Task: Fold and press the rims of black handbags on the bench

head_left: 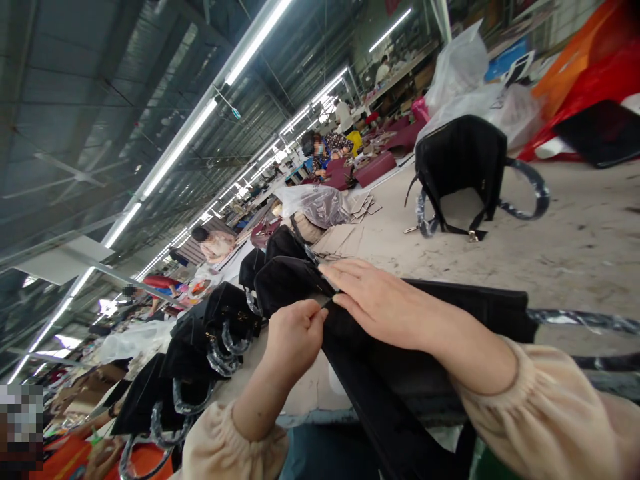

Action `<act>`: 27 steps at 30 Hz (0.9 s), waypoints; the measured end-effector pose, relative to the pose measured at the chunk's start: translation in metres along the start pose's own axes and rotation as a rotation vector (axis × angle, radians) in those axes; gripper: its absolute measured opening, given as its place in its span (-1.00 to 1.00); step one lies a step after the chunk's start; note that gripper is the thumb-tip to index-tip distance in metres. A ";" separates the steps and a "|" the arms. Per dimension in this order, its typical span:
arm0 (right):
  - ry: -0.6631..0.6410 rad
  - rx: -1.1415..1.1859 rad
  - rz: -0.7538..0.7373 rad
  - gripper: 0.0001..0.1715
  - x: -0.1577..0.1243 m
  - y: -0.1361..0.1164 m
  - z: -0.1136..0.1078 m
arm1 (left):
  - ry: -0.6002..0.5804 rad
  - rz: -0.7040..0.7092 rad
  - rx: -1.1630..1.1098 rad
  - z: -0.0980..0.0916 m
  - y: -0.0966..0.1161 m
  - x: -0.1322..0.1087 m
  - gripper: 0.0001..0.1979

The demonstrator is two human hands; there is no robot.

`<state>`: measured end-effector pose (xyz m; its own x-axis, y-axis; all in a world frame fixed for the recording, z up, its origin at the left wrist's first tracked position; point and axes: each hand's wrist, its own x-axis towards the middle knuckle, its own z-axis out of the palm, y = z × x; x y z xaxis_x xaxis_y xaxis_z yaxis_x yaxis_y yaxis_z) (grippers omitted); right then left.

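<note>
A black handbag (pixel 430 333) lies flat on the worktable in front of me. My right hand (pixel 380 300) rests on its upper side, fingers stretched out flat and pressing the fabric. My left hand (pixel 293 337) is closed in a pinch at the bag's edge, right beside the right fingertips; something small and pale shows between thumb and finger, too small to name. The bag's plastic-wrapped handle (pixel 580 320) trails off to the right.
Another black handbag (pixel 463 167) stands upright farther back on the pale table (pixel 575 233). A row of black bags with wrapped handles (pixel 210 347) stretches left. Clear plastic bags (pixel 315 200), maroon pieces (pixel 375 167) and seated workers lie beyond. Red-orange material (pixel 590 67) sits at far right.
</note>
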<state>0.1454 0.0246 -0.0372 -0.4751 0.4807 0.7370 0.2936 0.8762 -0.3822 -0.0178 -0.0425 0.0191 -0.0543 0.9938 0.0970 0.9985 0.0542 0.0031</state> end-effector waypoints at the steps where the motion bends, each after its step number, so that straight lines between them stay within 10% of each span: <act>1: 0.016 -0.010 0.017 -0.49 0.000 0.001 -0.005 | 0.001 -0.004 0.000 0.000 0.000 0.000 -0.65; 18: -0.179 -0.270 0.158 -0.82 0.004 -0.004 0.001 | 0.019 -0.009 0.043 0.003 0.000 -0.001 -0.66; 24: -0.146 -0.501 0.328 -0.13 -0.024 -0.016 -0.055 | -0.023 -0.045 0.088 0.005 -0.004 0.000 -0.70; 27: -0.223 -0.586 0.403 -0.22 -0.053 0.001 -0.096 | -0.069 -0.041 0.127 0.005 -0.005 0.002 -0.65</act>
<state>0.2506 -0.0040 -0.0232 -0.3756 0.8113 0.4481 0.8454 0.4980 -0.1930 -0.0226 -0.0398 0.0139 -0.0996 0.9945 0.0310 0.9874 0.1027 -0.1202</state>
